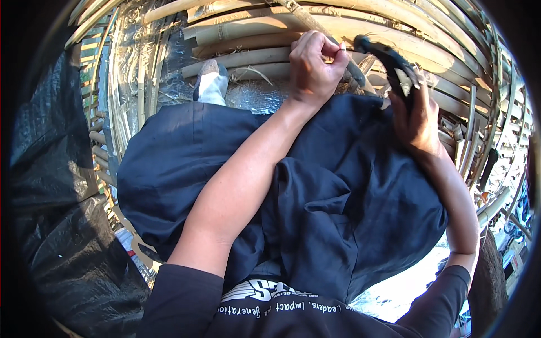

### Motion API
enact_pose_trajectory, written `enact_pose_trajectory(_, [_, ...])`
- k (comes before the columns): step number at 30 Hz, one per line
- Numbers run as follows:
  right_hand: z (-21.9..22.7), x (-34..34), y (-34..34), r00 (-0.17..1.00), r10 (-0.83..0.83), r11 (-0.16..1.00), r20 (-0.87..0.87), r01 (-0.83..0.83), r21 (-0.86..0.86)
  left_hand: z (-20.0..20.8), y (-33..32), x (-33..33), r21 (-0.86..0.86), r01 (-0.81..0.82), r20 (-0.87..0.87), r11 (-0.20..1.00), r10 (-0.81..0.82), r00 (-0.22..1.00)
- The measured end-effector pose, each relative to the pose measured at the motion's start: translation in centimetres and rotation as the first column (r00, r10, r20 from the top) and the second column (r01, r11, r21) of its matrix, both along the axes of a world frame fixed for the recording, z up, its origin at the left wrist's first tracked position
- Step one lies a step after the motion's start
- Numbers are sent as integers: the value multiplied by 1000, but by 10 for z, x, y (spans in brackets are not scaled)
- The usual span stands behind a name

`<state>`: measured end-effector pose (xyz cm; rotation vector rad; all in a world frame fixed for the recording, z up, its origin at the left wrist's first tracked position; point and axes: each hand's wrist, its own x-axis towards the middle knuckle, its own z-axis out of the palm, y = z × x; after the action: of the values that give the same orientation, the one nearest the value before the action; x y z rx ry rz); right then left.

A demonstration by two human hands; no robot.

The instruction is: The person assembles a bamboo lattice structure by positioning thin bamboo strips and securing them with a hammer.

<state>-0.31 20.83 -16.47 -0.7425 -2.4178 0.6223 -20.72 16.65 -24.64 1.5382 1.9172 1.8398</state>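
My left hand (pixel 316 66) is closed in a pinch at the upper middle, above a round wooden pole (pixel 307 19) that runs slantwise across split bamboo slats (pixel 242 34). A tiny tip shows between thumb and forefinger; what it belongs to is too small to make out. To its right, my right hand (pixel 418 121) is wrapped around a black hammer (pixel 389 61), raised with its rounded end toward the left hand. Part of the hammer is hidden by my fingers and somewhat blurred.
My knees, in dark trousers (pixel 180 163), are spread below the slats. A foot in white and grey footwear (pixel 213 84) stands at the left on a shiny sheet. Black plastic sheeting (pixel 56 186) hangs at far left; a bamboo lattice (pixel 515 118) curves along the right.
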Motion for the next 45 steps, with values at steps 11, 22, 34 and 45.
enact_pose_trajectory(11, [0,-13,1,987,27,1000,155,-27,-2,1,4,-4,65,-19,19,998,18,1000])
enact_pose_trajectory(22, [-6,-2,3,989,97,993,111,-103,52,3,1,-3,-15,-53,-130,999,50,990])
enact_pose_trajectory(34, [0,5,-1,998,66,998,-4,-66,6,2,-1,-1,-25,-56,-113,998,53,992])
enact_pose_trajectory(45, [7,2,0,992,11,996,125,0,-94,1,3,-7,6,-54,-106,999,55,993])
